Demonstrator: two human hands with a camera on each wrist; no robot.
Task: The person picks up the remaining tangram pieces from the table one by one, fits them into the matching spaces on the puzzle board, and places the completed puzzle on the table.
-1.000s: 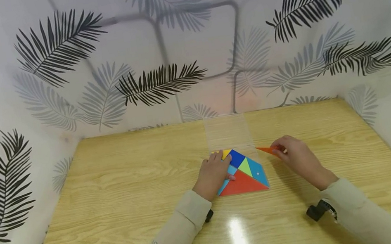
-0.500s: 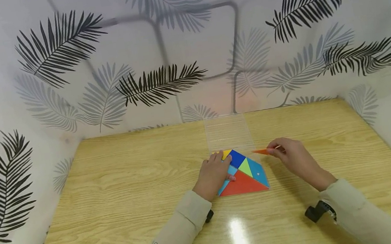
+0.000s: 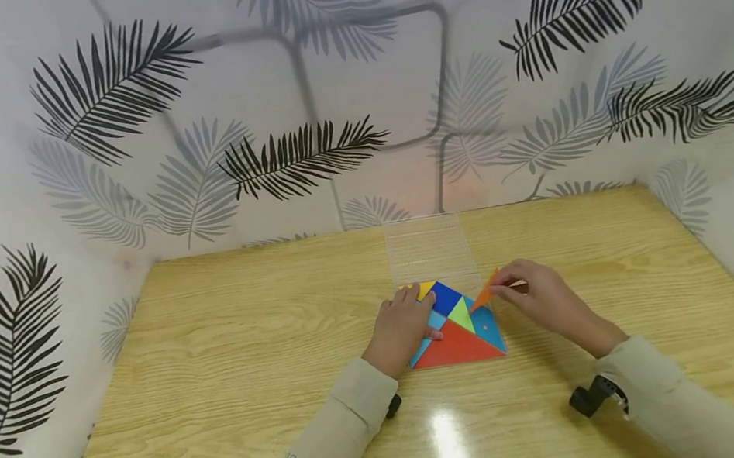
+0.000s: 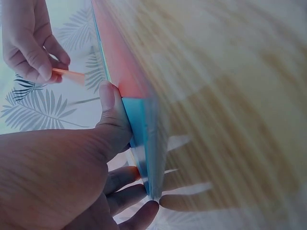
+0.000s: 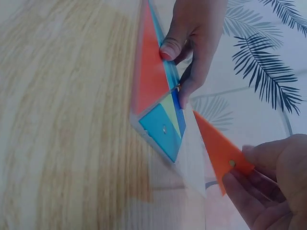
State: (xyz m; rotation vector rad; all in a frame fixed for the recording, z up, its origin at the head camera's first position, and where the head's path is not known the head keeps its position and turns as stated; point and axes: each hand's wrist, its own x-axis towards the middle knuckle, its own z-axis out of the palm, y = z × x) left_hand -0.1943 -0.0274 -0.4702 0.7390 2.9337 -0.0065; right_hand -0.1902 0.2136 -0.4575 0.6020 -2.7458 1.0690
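Observation:
A tangram set in a shallow clear plastic tray [image 3: 506, 355] lies on the table, showing a red triangle [image 3: 455, 346], a blue square [image 3: 446, 299], a pale green triangle [image 3: 460, 315] and light blue pieces. My left hand [image 3: 400, 326] holds the tray's left side, thumb and index finger on the pieces, the other fingertips at the edge. Part of a yellow piece [image 3: 427, 285] shows beyond those fingers. My right hand [image 3: 546, 298] pinches an orange triangle [image 5: 223, 146] between thumb and fingers. Tilted, it points down over the right-hand blue piece [image 5: 160, 130].
A clear plastic lid [image 3: 429, 247] lies folded back behind the tray, reaching toward the wall. Wood-grain tabletop [image 3: 266, 313] surrounds the tray. Leaf-patterned cloth [image 3: 348, 91] closes off the back and both sides. Glare [image 3: 449, 452] shines on the table's near part.
My right hand has moved slightly left with the orange triangle and turned it, so its tip now points down and overlaps the tangram's right side. The left hand stays in place.

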